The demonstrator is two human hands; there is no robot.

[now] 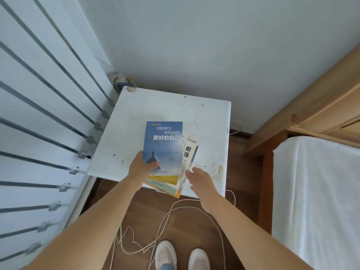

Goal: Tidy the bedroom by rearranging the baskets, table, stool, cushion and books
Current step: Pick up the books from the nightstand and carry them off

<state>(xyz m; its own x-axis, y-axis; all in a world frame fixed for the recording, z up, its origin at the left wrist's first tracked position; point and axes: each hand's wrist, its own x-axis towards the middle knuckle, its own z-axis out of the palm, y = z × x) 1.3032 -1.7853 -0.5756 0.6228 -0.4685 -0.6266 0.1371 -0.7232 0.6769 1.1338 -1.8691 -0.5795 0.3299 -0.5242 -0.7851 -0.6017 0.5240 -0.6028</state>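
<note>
A small stack of books lies near the front edge of a worn white table [140, 106]. The top book [164, 145] has a blue cover with white Chinese lettering. A second book [190, 152] sticks out from under it on the right. My left hand [141, 166] grips the top book's lower left corner, thumb lying on the cover. My right hand [198, 179] hovers just right of the stack's lower right edge, fingers relaxed, holding nothing. Whether it touches the books I cannot tell.
White wardrobe doors [39, 114] with long metal handles stand to the left. On the right is a bed with a white sheet [315, 191] and a wooden headboard [321, 106]. A pale cable [175, 211] loops over the wooden floor by my shoes [165, 254].
</note>
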